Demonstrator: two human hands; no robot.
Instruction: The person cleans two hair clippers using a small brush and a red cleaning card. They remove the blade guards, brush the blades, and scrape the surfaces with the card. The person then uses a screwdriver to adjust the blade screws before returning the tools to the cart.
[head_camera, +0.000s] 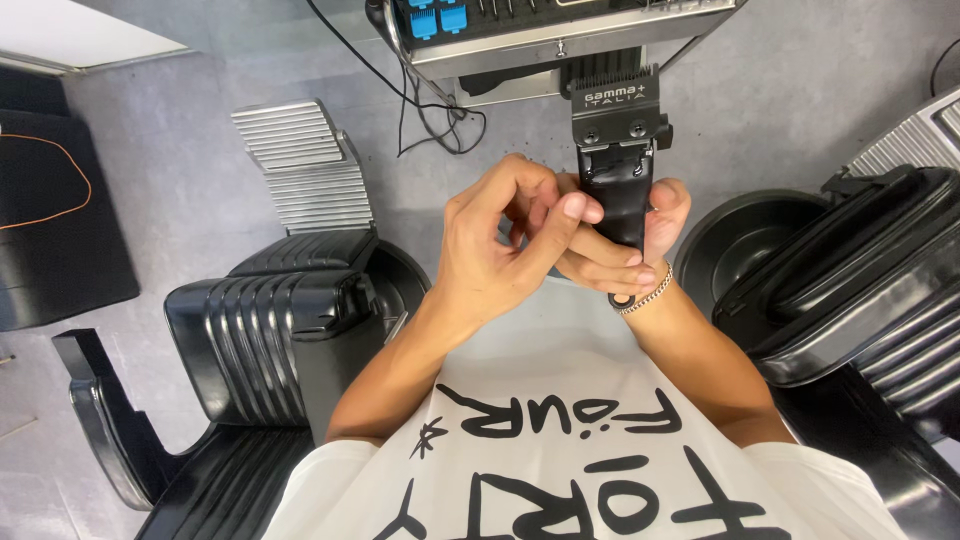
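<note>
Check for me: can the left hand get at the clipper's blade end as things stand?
Probably yes. The left hand sits beside the black hair clipper, held by the right hand; the blade end juts clear above both.

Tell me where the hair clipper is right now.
In the head view, the black hair clipper sits upper centre, gripped by the right hand, blade up, with the left hand beside it.

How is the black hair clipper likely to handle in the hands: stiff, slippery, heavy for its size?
The hair clipper looks rigid: hard black body, metal blade head fixed with screws. Probably top-heavy, since the right hand grips low while the blade end stands clear above. The smooth casing might be a bit slippery; the left hand closes in beside it, perhaps steadying.
</note>
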